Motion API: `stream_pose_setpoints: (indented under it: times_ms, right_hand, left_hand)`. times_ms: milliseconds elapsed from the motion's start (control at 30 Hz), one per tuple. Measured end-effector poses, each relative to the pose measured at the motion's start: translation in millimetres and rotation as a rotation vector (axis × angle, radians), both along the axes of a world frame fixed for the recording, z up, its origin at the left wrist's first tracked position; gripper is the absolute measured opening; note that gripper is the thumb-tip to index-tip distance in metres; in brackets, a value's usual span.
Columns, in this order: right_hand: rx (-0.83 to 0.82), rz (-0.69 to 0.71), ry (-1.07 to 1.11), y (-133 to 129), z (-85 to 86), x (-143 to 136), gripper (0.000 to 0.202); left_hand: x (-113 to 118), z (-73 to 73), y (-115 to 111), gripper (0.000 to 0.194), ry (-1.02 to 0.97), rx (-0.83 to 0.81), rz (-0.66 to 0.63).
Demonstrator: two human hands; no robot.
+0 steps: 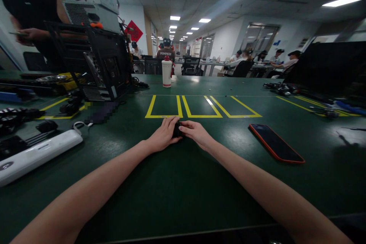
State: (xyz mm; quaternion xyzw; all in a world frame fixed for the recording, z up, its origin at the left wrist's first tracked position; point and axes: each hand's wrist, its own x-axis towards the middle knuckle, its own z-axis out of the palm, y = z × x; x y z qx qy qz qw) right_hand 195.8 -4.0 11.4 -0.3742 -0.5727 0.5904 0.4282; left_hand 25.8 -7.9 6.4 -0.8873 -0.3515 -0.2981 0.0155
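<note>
A small black object [176, 130] is held between both hands over the green table [183, 183], just in front of the yellow tape outlines [200, 116]. My left hand [163, 134] wraps round its left side, fingers over the top and thumb below. From the right, my right hand [197, 132] pinches it with thumb and fingertips. Most of the object is hidden by the fingers, and its kind cannot be made out. To the right of my hands lies a phone with an orange edge [276, 143].
At left stand an open black computer case [105, 65] and a white power strip [42, 154], with cables and parts around. A white cup [166, 73] stands at the far edge. Cables [281, 88] and a dark monitor [328, 66] are at right. A person stands behind the case.
</note>
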Motion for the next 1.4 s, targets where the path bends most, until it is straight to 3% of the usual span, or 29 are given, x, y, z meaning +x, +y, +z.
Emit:
stream_pose_setpoints:
  times_ms: [133, 433, 667, 800, 1067, 1267, 1400]
  right_hand:
    - [0.025, 0.000, -0.019, 0.2, -0.7, 0.7, 0.034]
    - [0.135, 0.024, -0.072, -5.4, 3.9, 2.4, 0.035]
    - [0.109, -0.013, -0.052, -7.8, 4.8, -0.8, 0.027]
    - [0.117, -0.076, -0.071, -5.9, 5.5, -2.9, 0.033]
    - [0.158, 0.024, -0.078, -7.0, 4.4, 2.5, 0.035]
    - [0.170, -0.026, -0.047, -7.4, 2.1, -0.4, 0.024]
    - [0.148, -0.045, -0.065, -4.0, 1.1, -0.9, 0.034]
  left_hand:
    - [-2.3, 4.4, -3.7, 0.076, -0.061, -0.064, -0.044]
    - [-2.9, 8.6, -3.3, 0.059, -0.158, -0.112, -0.047]
    - [-2.6, 9.0, -3.3, 0.059, -0.183, -0.121, -0.029]
    - [-2.0, 8.9, -3.2, 0.060, -0.191, -0.118, -0.032]
    - [-1.7, 9.8, -4.2, 0.058, -0.200, -0.117, -0.038]
    - [-1.7, 9.6, -4.1, 0.059, -0.198, -0.128, -0.022]
    - [-1.5, 9.3, -3.5, 0.059, -0.205, -0.128, -0.028]
